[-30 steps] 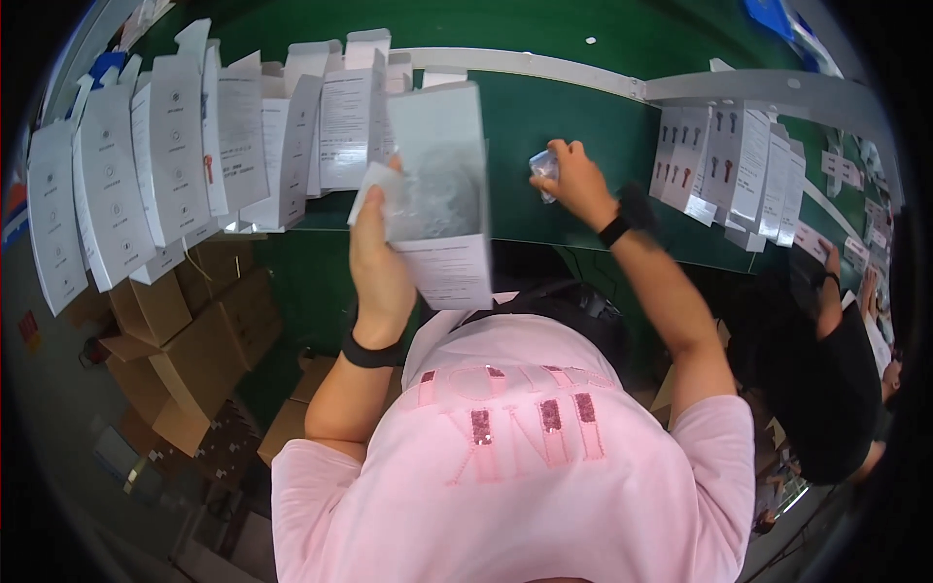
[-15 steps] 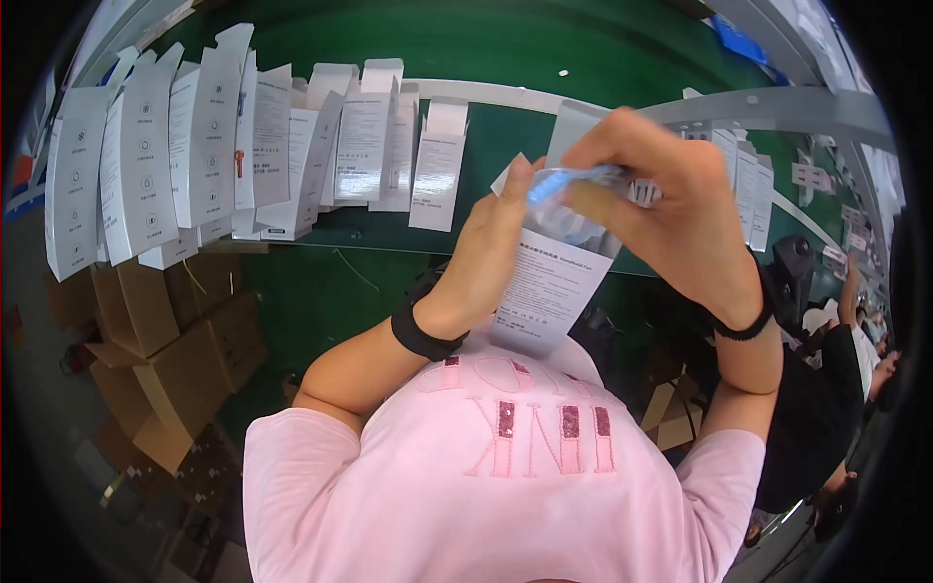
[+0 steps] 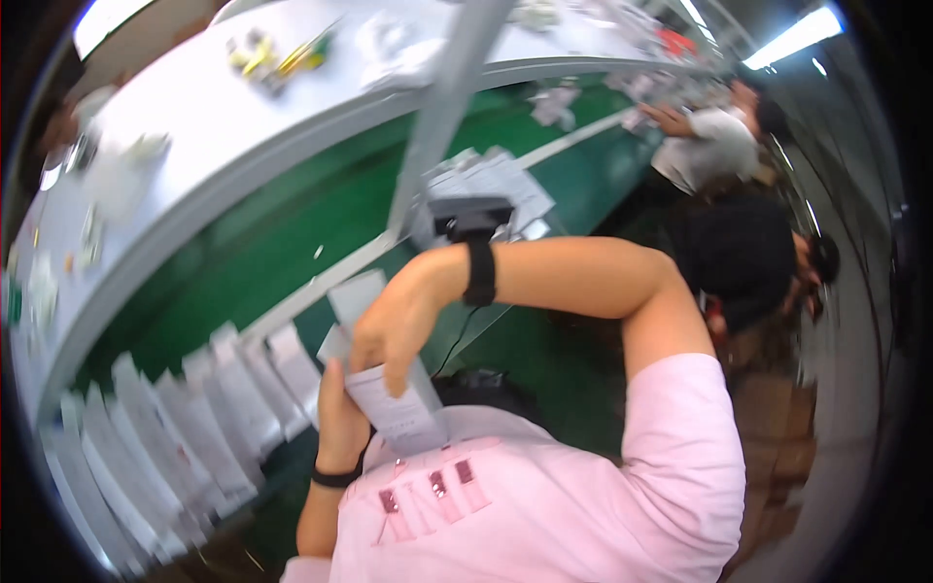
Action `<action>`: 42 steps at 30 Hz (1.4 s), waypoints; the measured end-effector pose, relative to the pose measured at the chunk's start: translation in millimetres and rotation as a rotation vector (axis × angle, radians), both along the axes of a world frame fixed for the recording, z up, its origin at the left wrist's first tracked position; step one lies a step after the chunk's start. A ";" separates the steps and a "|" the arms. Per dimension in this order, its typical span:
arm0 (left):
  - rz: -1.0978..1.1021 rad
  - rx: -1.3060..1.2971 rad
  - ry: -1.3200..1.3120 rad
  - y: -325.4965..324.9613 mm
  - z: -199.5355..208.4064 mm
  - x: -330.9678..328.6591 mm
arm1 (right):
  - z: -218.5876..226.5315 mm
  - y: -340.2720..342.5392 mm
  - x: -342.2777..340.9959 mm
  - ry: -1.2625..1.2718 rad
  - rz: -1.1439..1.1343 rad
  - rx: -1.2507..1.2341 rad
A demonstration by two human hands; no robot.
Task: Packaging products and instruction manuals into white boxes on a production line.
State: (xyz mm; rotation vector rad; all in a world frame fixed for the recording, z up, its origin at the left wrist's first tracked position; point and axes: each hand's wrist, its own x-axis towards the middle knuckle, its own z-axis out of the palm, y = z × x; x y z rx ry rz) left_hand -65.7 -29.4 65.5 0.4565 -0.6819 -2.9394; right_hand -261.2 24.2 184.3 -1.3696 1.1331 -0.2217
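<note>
A tall white cardboard box with printed text stands tilted against the front of my pink shirt, its top flaps raised. My left hand wraps its left side, thumb up near the opening. Over the top, my right hand bends down with curled fingers; one lies over the front panel, others dip into the opening. What those fingers hold, if anything, is hidden inside. A black strap with a dark block-shaped device sits on my right wrist.
Several upright white boxes line the green table's left side. More white boxes lie beyond my right wrist, near a grey metal post. A white curved worktop runs behind. People work at the right.
The view has swung toward the right and up, blurring the scene. My right hand has lowered into the box opening; the clear plastic bag with a bluish thing it held no longer shows.
</note>
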 end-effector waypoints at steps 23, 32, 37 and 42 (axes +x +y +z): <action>-0.409 -0.969 0.291 -9.8 42.7 -56.5 | -49.2 126.3 30.2 -0.518 -1.620 -0.255; -0.078 -0.976 0.089 5.2 27.1 -27.5 | -65.8 101.7 29.9 -0.571 -1.277 -0.413; 0.025 -0.637 -0.052 12.7 14.7 -15.0 | -51.6 95.5 31.3 -0.357 -1.196 -0.362; 0.062 -0.652 -0.065 15.0 14.6 -16.2 | -44.7 96.8 24.1 -0.326 -1.020 -0.398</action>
